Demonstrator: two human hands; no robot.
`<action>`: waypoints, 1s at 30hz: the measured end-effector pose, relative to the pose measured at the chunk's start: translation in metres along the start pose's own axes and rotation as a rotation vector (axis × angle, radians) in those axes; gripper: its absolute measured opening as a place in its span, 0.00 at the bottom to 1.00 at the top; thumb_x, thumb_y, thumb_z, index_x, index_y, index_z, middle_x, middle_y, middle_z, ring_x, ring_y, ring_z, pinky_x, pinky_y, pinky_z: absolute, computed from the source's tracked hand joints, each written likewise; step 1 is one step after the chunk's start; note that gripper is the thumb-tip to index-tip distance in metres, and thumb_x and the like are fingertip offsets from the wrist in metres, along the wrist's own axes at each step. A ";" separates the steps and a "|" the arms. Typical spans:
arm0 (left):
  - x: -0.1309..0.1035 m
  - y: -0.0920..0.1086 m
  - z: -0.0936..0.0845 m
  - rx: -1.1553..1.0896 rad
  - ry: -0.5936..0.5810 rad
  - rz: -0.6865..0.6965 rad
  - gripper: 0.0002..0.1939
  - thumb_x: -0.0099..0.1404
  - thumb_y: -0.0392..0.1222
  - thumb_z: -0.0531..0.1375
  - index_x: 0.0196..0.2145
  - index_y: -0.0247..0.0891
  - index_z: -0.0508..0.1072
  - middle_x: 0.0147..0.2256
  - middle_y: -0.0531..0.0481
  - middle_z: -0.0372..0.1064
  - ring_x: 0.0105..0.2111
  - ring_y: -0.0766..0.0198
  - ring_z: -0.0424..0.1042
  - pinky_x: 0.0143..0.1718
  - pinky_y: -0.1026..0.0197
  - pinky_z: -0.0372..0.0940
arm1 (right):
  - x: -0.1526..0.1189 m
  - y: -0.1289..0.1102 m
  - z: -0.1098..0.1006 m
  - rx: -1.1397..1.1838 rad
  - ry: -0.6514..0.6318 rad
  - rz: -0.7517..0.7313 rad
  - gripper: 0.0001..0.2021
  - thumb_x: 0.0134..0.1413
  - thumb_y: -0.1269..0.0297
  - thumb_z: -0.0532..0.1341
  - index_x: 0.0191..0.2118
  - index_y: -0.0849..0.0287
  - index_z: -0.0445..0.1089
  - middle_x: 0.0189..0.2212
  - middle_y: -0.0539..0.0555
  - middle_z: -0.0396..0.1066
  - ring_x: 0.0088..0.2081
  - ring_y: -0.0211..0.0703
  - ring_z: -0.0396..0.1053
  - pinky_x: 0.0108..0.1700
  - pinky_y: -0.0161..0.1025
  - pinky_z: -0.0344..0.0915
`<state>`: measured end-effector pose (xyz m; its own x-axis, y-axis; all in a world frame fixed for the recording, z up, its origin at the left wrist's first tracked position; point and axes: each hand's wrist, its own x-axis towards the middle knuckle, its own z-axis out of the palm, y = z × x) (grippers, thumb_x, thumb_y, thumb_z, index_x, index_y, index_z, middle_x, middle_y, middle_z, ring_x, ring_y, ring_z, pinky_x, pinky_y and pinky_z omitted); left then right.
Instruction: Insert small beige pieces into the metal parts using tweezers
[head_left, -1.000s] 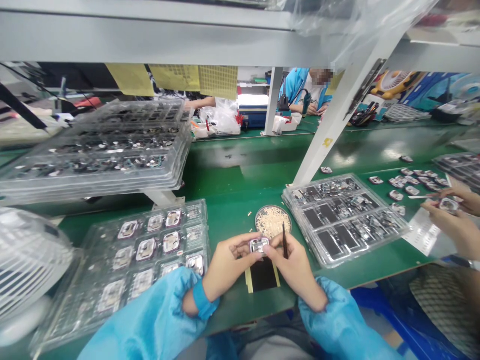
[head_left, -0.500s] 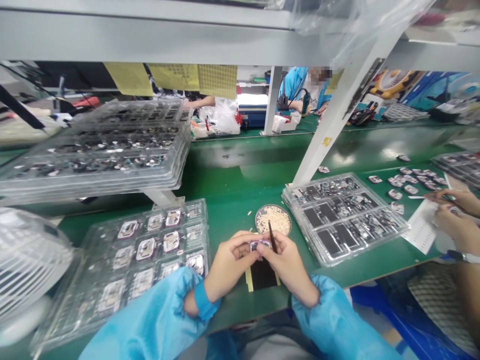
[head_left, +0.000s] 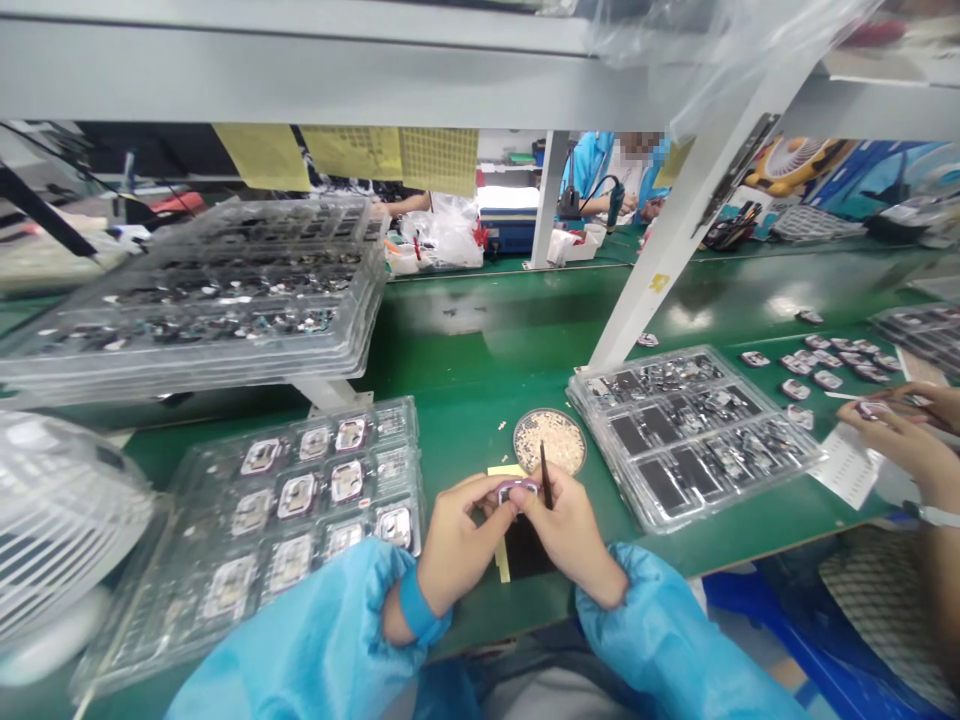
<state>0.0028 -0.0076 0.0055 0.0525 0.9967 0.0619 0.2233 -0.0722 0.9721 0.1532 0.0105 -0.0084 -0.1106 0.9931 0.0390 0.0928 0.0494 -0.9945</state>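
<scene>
A small casing (head_left: 519, 485) sits over the far part of a black pad (head_left: 529, 552), pinched between the fingertips of the left hand (head_left: 463, 528) and the right hand (head_left: 564, 522), which also grips a slim dark tool (head_left: 546, 482). Possible faults: the casing could slip if either pinch loosens; the tool, sharing a hand with the casing, could swing and scratch it or, if the hands drift forward, knock the dish of pale pieces (head_left: 517, 436). The casing's metallic-looking face tilts toward the person, partly hidden by the thumbs; its long axis appears to run left to right
</scene>
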 end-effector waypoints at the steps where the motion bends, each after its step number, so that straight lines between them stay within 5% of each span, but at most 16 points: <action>1: 0.000 -0.002 0.000 -0.027 -0.001 -0.014 0.12 0.64 0.41 0.64 0.45 0.38 0.82 0.36 0.45 0.78 0.34 0.60 0.73 0.36 0.62 0.69 | 0.000 0.001 0.000 0.003 -0.002 0.005 0.14 0.55 0.54 0.66 0.28 0.58 0.68 0.25 0.50 0.71 0.27 0.41 0.67 0.30 0.35 0.63; 9: 0.008 -0.005 -0.001 -0.392 -0.244 -0.227 0.22 0.63 0.50 0.65 0.50 0.33 0.79 0.39 0.42 0.80 0.34 0.58 0.77 0.40 0.57 0.72 | 0.008 -0.002 -0.018 -0.107 -0.100 0.000 0.14 0.58 0.54 0.64 0.29 0.60 0.72 0.25 0.50 0.72 0.28 0.41 0.67 0.30 0.35 0.63; 12: 0.009 -0.003 -0.002 -0.395 -0.248 -0.230 0.22 0.65 0.49 0.64 0.52 0.33 0.77 0.38 0.43 0.80 0.33 0.59 0.77 0.38 0.59 0.71 | 0.008 -0.005 -0.027 -0.174 -0.141 -0.081 0.16 0.64 0.55 0.60 0.29 0.60 0.74 0.24 0.50 0.71 0.29 0.42 0.67 0.31 0.36 0.62; 19: 0.009 -0.006 -0.003 -0.376 -0.182 -0.237 0.20 0.66 0.49 0.64 0.51 0.36 0.78 0.41 0.43 0.81 0.33 0.60 0.77 0.37 0.60 0.71 | 0.017 -0.011 -0.039 -0.230 -0.020 -0.197 0.12 0.65 0.58 0.60 0.36 0.58 0.76 0.31 0.53 0.75 0.34 0.46 0.71 0.39 0.40 0.66; 25: 0.008 -0.006 -0.001 -0.278 -0.127 -0.116 0.17 0.65 0.47 0.64 0.48 0.39 0.80 0.49 0.44 0.78 0.48 0.54 0.75 0.51 0.55 0.70 | 0.022 -0.020 -0.039 -0.259 -0.186 -0.330 0.06 0.59 0.61 0.66 0.34 0.57 0.77 0.30 0.53 0.72 0.34 0.45 0.70 0.38 0.40 0.67; 30: 0.009 -0.005 0.000 -0.275 -0.146 -0.143 0.18 0.66 0.50 0.63 0.48 0.38 0.80 0.44 0.42 0.77 0.33 0.60 0.76 0.36 0.59 0.73 | 0.016 -0.014 -0.040 -0.313 -0.236 -0.400 0.04 0.61 0.64 0.65 0.39 0.56 0.78 0.34 0.54 0.71 0.37 0.46 0.71 0.40 0.40 0.67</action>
<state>0.0022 0.0016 0.0015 0.1829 0.9787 -0.0932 -0.0317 0.1007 0.9944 0.1894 0.0302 0.0103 -0.4125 0.8415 0.3488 0.2836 0.4825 -0.8287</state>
